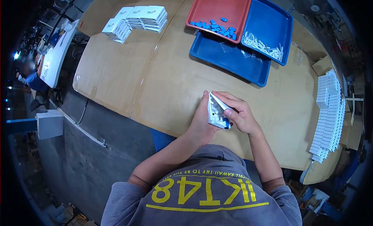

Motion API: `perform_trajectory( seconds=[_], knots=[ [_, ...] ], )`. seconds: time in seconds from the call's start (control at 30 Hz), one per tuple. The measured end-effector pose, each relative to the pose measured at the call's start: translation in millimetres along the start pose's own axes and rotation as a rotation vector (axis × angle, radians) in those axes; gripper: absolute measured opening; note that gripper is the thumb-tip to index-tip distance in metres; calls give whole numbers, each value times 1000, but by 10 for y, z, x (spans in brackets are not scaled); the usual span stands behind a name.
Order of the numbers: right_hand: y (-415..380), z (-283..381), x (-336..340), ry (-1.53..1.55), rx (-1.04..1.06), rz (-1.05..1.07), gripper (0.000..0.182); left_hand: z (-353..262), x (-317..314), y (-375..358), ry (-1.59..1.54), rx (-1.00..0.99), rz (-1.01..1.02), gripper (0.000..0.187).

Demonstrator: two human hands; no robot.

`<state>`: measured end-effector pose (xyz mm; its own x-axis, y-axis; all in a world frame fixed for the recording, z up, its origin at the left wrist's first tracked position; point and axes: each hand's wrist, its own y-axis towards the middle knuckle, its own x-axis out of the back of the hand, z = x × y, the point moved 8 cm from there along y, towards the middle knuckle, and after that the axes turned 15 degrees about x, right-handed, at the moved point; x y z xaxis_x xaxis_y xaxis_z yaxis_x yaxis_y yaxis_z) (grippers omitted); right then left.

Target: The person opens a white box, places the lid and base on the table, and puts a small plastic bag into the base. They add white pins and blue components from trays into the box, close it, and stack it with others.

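Note:
Close to my body, over the cardboard-covered table, a small white casing [214, 111] is held between both hands. Its two halves stand apart like a wedge, showing white inner parts and a blue piece [226, 123] at the near end. My left hand [201, 119] wraps the casing's left side, thumb along its edge. On the other side, my right hand [241, 114] grips the right half, with the thumb near the opening and fingers over the back. The inner details are too small to make out.
Beyond my hands, a red tray [221, 4] holds small blue pieces [217, 28], and a blue tray [268, 16] holds white sticks [261, 45]. Another blue tray [233, 64] lies partly beneath. White boxes [136, 18] are stacked far left; white pieces [328, 113] line the right edge.

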<state>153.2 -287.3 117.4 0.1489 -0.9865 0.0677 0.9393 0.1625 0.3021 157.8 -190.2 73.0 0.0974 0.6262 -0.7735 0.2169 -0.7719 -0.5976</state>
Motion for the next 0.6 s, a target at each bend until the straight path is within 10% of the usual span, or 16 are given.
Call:
perform_trajectory(
  seconds=[0.6],
  knots=[
    [95,-19,-137,-124,110,39,61,-130,148,-95,33,-90,-108,62]
  ],
)
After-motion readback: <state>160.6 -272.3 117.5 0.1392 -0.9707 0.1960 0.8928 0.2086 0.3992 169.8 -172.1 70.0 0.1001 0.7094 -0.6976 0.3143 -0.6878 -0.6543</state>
